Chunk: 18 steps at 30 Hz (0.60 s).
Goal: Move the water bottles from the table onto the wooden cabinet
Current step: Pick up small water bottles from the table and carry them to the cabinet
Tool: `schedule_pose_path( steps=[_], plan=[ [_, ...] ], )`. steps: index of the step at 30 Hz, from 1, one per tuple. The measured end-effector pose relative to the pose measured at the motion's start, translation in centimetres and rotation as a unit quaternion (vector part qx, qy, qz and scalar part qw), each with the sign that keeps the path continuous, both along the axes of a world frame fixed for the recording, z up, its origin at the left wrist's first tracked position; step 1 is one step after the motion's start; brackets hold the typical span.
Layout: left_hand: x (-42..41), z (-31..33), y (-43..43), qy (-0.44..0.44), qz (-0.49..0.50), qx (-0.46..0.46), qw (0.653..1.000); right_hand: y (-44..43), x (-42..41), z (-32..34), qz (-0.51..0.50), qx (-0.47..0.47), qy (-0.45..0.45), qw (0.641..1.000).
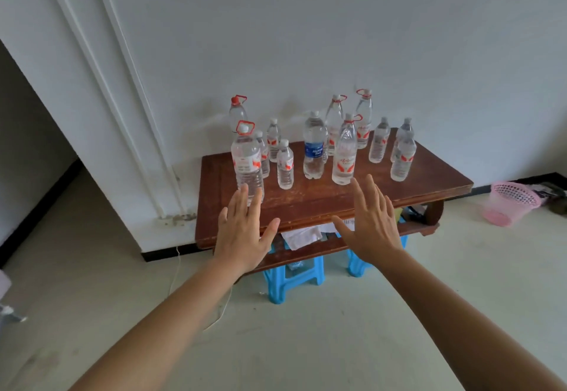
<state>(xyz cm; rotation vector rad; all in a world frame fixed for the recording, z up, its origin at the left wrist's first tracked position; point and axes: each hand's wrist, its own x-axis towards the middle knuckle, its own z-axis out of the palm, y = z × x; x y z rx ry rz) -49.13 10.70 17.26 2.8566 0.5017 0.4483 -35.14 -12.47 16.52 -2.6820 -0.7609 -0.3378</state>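
Observation:
Several clear water bottles stand upright on a dark brown wooden table (322, 197) against the white wall. A large bottle with a red handle ring (247, 160) stands at the front left, a blue-labelled bottle (314, 148) in the middle, and a tall red-labelled bottle (345, 154) just right of it. My left hand (242, 231) is stretched out flat with fingers spread, its fingertips just in front of the front-left bottle. My right hand (368, 221) is also flat and spread, just below the tall red-labelled bottle. Neither hand holds anything. No wooden cabinet is in view.
Blue plastic stools (285, 280) and loose papers (302, 235) sit under the table. A pink mesh basket (509, 203) lies tipped on the floor at the right. A white cord (175, 271) trails down by the wall corner at the left. The floor is pale.

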Motion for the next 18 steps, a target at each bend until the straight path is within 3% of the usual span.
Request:
schedule_pose_path(
  steps=[12,18],
  plan=[
    [24.6,-5.1,4.4,0.04,0.002,-0.063,0.997,4.1,22.4,-5.0,-0.008,0.04,0.093,0.995],
    [33.6,-5.5,7.0,0.014,0.024,-0.076,0.997,8.4,33.3,-5.5,0.058,0.05,0.13,0.989]
  ],
)
